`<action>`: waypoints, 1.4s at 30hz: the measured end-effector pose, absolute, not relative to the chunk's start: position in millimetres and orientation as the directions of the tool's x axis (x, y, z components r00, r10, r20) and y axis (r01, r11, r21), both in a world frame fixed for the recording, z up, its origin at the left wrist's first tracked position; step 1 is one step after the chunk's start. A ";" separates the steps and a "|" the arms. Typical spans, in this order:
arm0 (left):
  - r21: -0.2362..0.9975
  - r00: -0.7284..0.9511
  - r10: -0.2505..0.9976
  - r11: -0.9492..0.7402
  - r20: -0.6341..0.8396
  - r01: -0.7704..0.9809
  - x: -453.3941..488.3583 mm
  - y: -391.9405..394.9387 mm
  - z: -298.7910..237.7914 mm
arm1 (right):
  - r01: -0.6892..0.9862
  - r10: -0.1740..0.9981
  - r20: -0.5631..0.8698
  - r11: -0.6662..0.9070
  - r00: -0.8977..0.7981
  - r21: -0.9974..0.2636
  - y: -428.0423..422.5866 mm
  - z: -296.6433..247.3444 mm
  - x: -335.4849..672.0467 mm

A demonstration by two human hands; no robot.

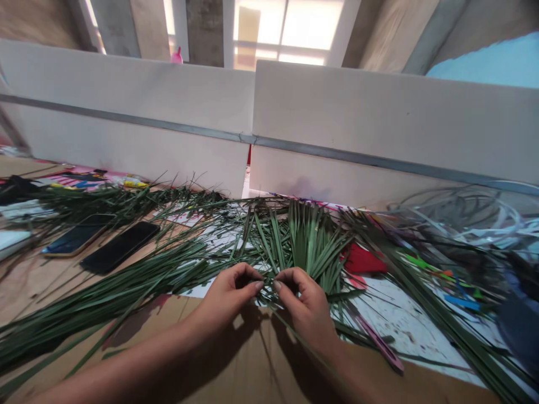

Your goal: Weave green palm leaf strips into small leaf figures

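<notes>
My left hand and my right hand meet at the middle of the table, fingers curled in a pinch. Both grip the base of a fan of green palm leaf strips that spreads away from me. The fingertips almost touch each other. A long bundle of loose green strips lies to the left of my left hand, running toward the table's near left corner. More strips stretch off to the right.
Two dark phones lie at the left. A red piece sits right of the fan. Coiled white strips lie at the far right. White partition boards wall the table's back. Brown cardboard covers the near side.
</notes>
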State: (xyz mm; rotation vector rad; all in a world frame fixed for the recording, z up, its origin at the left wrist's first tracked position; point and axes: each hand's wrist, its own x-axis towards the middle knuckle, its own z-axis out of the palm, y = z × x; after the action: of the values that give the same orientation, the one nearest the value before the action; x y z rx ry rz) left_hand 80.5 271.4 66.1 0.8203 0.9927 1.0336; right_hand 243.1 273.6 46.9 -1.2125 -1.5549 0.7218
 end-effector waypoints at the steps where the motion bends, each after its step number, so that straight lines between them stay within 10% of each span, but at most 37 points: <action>1: 0.911 0.178 0.953 0.290 -0.246 -0.293 79.6 272.5 66.0 | 0.346 0.941 0.339 0.319 -0.001 -0.883 274.0 46.9 243.9; 13: 0.897 0.221 0.933 0.341 -0.286 -0.280 77.0 273.1 65.2 | 0.371 0.928 0.373 0.350 -0.013 -0.860 274.6 47.9 245.1; 42: 0.903 0.263 0.940 -0.296 0.217 0.312 61.8 288.6 53.7 | 0.408 0.917 0.380 0.394 -0.120 -0.824 272.1 52.6 245.4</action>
State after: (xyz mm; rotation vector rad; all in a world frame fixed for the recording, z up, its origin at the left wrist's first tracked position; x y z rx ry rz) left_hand 61.8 288.6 53.7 1.7689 1.1472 1.0356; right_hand 245.4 272.1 52.6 -1.1717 -1.7108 0.6783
